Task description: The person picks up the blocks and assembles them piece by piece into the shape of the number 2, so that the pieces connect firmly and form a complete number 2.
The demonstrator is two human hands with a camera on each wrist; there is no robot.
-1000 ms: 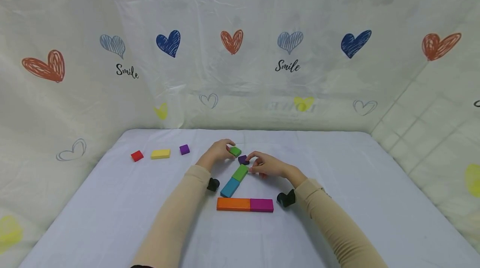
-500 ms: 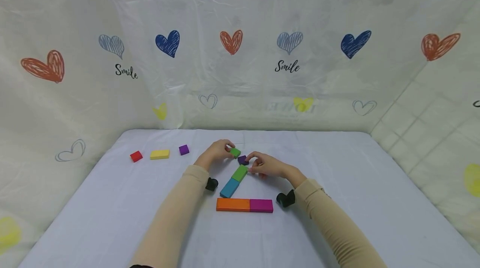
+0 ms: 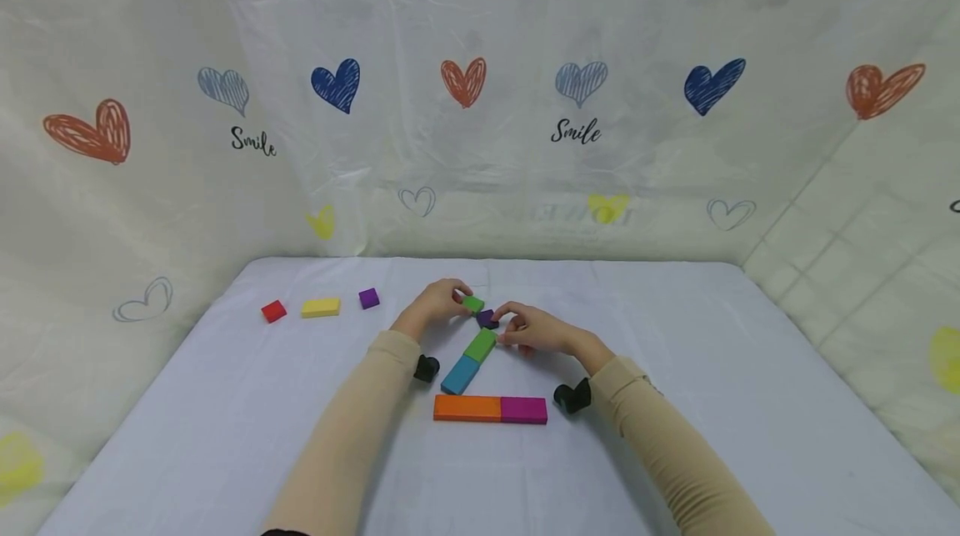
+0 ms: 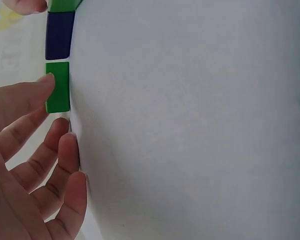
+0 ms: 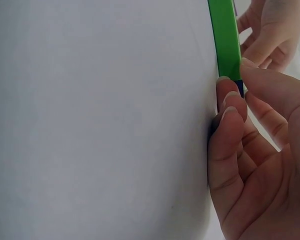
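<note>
In the head view my left hand (image 3: 441,300) pinches a small green block (image 3: 473,304) between thumb and fingers, just beyond a dark purple block (image 3: 487,318). The left wrist view shows a narrow gap between this green block (image 4: 63,87) and the dark purple one (image 4: 59,36). My right hand (image 3: 536,331) has its index fingertip at the dark purple block and its thumb at the end of a longer green block (image 3: 480,345); I cannot tell whether it pinches the purple one. A blue block (image 3: 460,374) continues the slanted row towards me.
An orange block (image 3: 467,408) and a magenta block (image 3: 523,410) lie end to end in front. At the back left are a red block (image 3: 273,311), a yellow block (image 3: 321,308) and a purple block (image 3: 369,298). A wall sheet with hearts stands behind the white table (image 3: 645,469).
My left hand still grips the small green block, which has shifted very slightly. The red piece seen by my left fingers a second ago no longer shows. My right hand stays in place.
</note>
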